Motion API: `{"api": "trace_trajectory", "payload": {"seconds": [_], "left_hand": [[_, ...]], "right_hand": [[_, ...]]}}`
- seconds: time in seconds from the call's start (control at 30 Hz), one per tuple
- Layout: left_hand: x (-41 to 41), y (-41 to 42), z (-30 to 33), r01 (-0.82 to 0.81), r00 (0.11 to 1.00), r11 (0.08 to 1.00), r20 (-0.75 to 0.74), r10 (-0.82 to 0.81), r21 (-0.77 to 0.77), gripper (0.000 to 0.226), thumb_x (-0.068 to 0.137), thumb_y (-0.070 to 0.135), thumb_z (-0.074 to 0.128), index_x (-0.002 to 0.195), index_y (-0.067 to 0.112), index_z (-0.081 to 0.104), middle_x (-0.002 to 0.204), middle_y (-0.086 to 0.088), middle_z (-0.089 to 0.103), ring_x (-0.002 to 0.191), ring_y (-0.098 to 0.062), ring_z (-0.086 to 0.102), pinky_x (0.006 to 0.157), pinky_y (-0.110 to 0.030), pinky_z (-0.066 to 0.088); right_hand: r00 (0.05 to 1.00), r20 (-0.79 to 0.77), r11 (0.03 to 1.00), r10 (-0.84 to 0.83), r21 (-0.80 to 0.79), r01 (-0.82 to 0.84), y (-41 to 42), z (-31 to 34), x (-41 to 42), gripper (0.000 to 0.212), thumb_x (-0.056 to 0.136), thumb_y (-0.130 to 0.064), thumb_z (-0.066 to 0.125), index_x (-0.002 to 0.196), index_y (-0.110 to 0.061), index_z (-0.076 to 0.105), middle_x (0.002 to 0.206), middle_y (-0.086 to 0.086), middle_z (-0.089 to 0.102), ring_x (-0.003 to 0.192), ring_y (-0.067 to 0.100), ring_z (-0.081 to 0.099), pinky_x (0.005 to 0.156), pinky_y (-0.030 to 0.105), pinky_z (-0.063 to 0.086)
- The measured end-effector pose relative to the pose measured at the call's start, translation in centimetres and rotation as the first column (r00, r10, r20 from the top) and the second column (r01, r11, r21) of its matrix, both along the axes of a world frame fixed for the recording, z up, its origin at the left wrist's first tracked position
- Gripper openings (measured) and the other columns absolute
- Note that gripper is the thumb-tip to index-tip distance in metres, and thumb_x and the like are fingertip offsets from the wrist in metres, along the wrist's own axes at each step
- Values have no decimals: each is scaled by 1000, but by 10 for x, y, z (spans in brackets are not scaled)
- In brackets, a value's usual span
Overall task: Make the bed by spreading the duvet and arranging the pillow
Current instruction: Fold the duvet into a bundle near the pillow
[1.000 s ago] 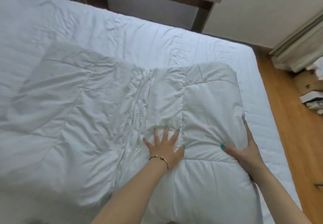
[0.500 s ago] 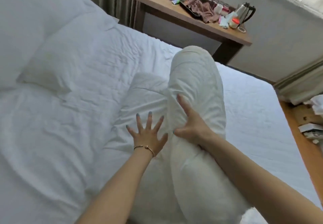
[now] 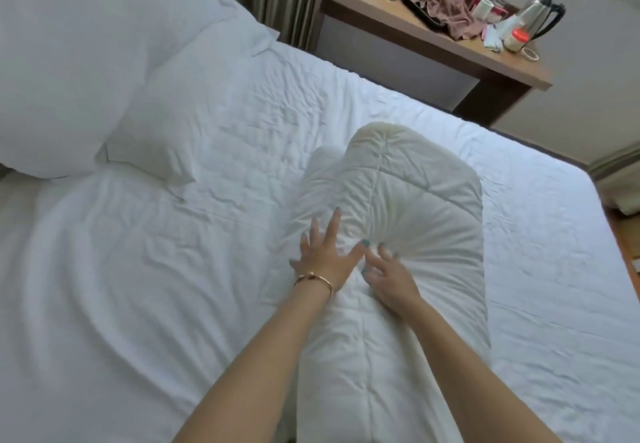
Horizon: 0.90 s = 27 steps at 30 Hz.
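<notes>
The white quilted duvet point(image 3: 415, 193) lies folded into a thick, narrow bundle down the middle of the bed point(image 3: 540, 242). My left hand point(image 3: 322, 259), with a gold bracelet on the wrist, rests flat on the bundle's left side with fingers spread. Just to its right, my right hand point(image 3: 389, 278) presses its fingertips into the top layer, and creases fan out from that spot. Two white pillows sit at the head of the bed on the left: a large one point(image 3: 69, 62) and a flatter one point(image 3: 180, 113) leaning beside it.
A wooden desk point(image 3: 450, 51) stands beyond the bed's far side, cluttered with a metal kettle point(image 3: 540, 17), a brown cloth and small containers. Curtains hang behind the pillows. Wooden floor shows at the right edge.
My right hand carried the duvet's right part up and over to the left. The folded bundle now lies flat and the right hand presses beside the left one.
</notes>
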<state>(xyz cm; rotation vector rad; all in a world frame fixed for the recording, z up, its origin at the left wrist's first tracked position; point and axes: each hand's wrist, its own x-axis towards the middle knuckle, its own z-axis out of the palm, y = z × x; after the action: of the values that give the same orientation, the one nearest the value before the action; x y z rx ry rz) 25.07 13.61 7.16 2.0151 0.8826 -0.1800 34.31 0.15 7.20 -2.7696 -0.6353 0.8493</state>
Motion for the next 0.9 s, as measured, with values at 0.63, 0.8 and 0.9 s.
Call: {"api": "trace_trajectory", "payload": {"seconds": [0.63, 0.8, 0.9], "left_hand": [[75, 30, -4, -272, 962, 832, 149, 228, 483, 53, 81, 21, 57, 132, 32, 48, 147, -16, 35, 135, -48, 27, 103, -74, 14], [145, 44, -38, 233, 971, 805, -172, -164, 546, 71, 76, 87, 10, 139, 63, -12, 157, 6, -26, 138, -40, -31, 94, -79, -12], [140, 60, -83, 190, 979, 828, -170, -117, 528, 74, 74, 90, 8, 136, 63, -20, 155, 9, -31, 140, -38, -30, 96, -79, -5]], "right_hand": [[995, -98, 964, 34, 265, -7, 5, 7, 70, 49, 91, -35, 62, 135, -51, 45, 137, -11, 57, 128, 8, 51, 100, 28, 40], [923, 384, 973, 19, 205, -105, 21, 7, 144, 77, 85, -46, 61, 149, -48, 17, 156, 2, 20, 136, 24, 31, 113, 48, 30], [928, 362, 986, -90, -98, 135, 12, -20, 174, 81, 76, -85, 35, 141, -64, -9, 160, -8, -19, 146, 33, -14, 112, 66, 2]]}}
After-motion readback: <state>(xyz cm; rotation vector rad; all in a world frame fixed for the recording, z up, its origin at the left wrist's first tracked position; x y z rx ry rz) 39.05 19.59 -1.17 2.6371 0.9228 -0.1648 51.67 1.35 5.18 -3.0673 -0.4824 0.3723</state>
